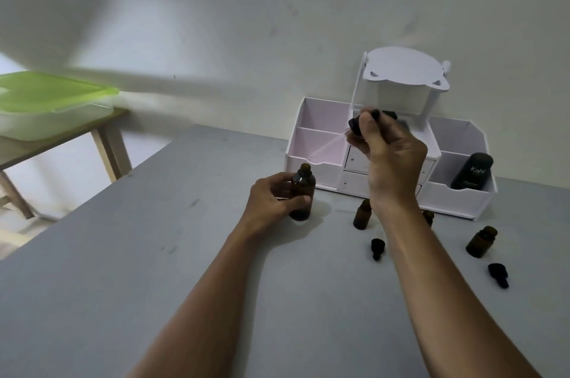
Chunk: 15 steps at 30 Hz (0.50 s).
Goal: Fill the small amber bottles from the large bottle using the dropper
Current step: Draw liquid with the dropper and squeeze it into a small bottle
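Observation:
The large amber bottle stands uncapped on the grey table, and my left hand grips its side. My right hand is raised above and to the right, pinching the dropper by its black bulb cap. The dropper's clear glass tube slants down-left toward the large bottle's mouth, with its tip still outside. A small amber bottle stands open just left of my right wrist. A second small bottle stands at the right, and a third small bottle is mostly hidden behind my forearm.
Two small black dropper caps lie on the table. A white desk organiser stands against the wall, with a black Kahf container in its right bin. A green-lidded plastic box rests on a wooden side table at left.

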Each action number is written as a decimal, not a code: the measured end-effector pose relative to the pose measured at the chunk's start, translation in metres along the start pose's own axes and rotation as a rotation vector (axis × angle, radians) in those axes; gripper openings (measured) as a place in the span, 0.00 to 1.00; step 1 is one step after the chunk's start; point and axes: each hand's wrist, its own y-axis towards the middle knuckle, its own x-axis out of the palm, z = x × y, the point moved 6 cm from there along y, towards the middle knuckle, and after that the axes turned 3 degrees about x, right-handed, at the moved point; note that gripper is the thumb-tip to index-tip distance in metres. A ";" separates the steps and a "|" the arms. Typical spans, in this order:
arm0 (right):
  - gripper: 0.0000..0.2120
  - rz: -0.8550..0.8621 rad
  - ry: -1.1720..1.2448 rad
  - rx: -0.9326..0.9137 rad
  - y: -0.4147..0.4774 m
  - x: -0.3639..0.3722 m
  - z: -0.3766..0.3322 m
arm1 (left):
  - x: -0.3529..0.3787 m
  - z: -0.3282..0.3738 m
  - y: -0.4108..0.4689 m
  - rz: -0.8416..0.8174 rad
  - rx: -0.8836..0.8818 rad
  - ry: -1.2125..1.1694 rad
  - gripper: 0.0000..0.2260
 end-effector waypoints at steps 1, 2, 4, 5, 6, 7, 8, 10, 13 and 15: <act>0.10 0.001 -0.001 0.003 0.001 0.001 0.002 | 0.000 0.000 0.000 -0.001 -0.001 0.000 0.17; 0.10 0.001 -0.004 0.010 0.001 0.001 0.004 | 0.000 -0.001 0.000 -0.002 -0.003 0.001 0.17; 0.10 -0.006 -0.030 0.029 0.001 0.003 0.008 | 0.000 -0.002 0.001 -0.007 -0.005 0.002 0.18; 0.10 -0.014 -0.050 0.035 0.000 0.003 0.010 | 0.000 -0.002 0.001 -0.009 -0.006 0.002 0.19; 0.09 -0.021 -0.068 0.039 0.000 0.004 0.011 | 0.000 -0.002 0.001 -0.009 -0.006 0.000 0.19; 0.09 -0.024 -0.081 0.040 0.000 0.005 0.012 | 0.000 -0.001 0.001 -0.007 -0.006 -0.003 0.20; 0.09 -0.025 -0.094 0.036 0.000 0.005 0.013 | 0.000 0.000 0.000 -0.005 -0.004 -0.005 0.20; 0.09 -0.027 -0.126 0.014 -0.001 0.006 0.012 | 0.000 0.001 0.000 -0.002 0.000 -0.014 0.19; 0.10 -0.038 -0.182 -0.021 0.000 0.008 0.010 | 0.000 0.002 -0.002 -0.003 -0.001 -0.021 0.18; 0.10 -0.041 -0.228 -0.039 0.002 0.010 0.010 | 0.000 0.002 -0.002 -0.006 -0.005 -0.021 0.18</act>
